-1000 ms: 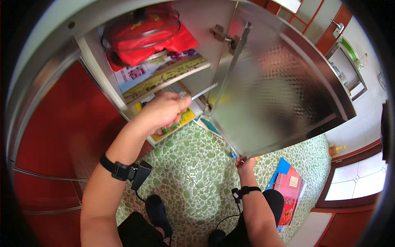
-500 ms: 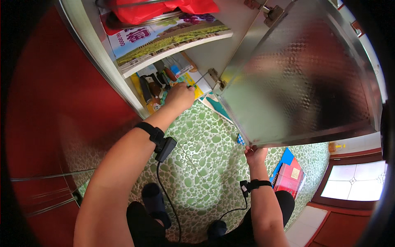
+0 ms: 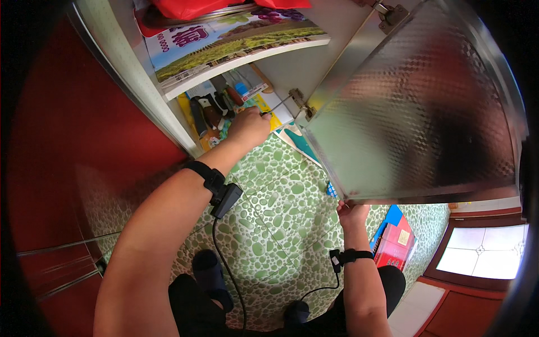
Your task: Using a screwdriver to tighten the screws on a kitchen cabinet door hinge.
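My left hand reaches into the lower compartment of an open cabinet, closed on a screwdriver whose thin shaft points right, its tip at the lower hinge; whether it sits in a screw is too small to tell. My right hand grips the bottom edge of the frosted, metal-framed door, its fingertips partly hidden by it. Dark-handled tools and small items lie beside my left hand on the lower board. The shelf above has a landscape-printed sheet and a red bag on it.
A red cabinet front stands at the left. Red and blue flat boxes lie on the green pebble-patterned floor at the right, near my knee. A teal-and-white board lies below the hinge. A paned panel shows at far right.
Since a second ago my left hand has moved down and right, bringing the screwdriver's tip to the lower hinge. My view has shifted, with the upper shelf now higher in it.
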Demonstrator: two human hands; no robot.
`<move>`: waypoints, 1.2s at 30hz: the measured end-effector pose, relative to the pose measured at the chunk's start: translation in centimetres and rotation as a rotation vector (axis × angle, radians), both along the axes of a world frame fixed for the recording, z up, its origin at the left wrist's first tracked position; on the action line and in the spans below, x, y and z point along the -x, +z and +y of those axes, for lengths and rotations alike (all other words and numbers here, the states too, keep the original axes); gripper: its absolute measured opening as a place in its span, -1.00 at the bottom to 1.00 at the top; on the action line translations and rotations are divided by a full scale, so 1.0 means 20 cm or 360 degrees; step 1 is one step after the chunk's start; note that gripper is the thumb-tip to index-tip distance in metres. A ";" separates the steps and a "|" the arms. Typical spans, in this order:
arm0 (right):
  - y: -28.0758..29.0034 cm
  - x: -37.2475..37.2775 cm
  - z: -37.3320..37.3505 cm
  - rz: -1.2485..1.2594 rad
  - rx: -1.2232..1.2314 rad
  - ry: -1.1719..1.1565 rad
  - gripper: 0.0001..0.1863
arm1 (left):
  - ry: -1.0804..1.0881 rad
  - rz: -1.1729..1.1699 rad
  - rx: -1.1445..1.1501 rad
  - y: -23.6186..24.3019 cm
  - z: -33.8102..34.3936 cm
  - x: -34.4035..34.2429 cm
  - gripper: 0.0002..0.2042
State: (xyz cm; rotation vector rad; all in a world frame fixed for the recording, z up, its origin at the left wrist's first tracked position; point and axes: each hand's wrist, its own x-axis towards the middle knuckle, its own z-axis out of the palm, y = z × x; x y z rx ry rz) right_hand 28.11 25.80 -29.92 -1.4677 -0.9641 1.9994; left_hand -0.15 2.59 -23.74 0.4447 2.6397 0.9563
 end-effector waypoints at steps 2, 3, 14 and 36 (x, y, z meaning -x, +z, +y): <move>0.01 0.00 0.00 0.0000 0.0007 -0.0005 -0.56 | 0.0014 -0.0018 0.0006 0.01 0.00 -0.01 -0.60; 0.01 0.01 -0.01 0.0025 0.0008 0.0002 -0.57 | 0.0034 -0.0030 0.0013 0.01 0.00 0.00 -0.60; -0.01 0.00 0.01 0.0047 0.0020 0.0039 -0.66 | 0.0043 -0.0014 0.0002 0.00 -0.03 0.01 -0.62; -0.01 -0.01 -0.01 0.0032 0.0006 0.0025 -0.65 | 0.0132 0.0153 0.0011 0.02 -0.04 -0.01 -0.74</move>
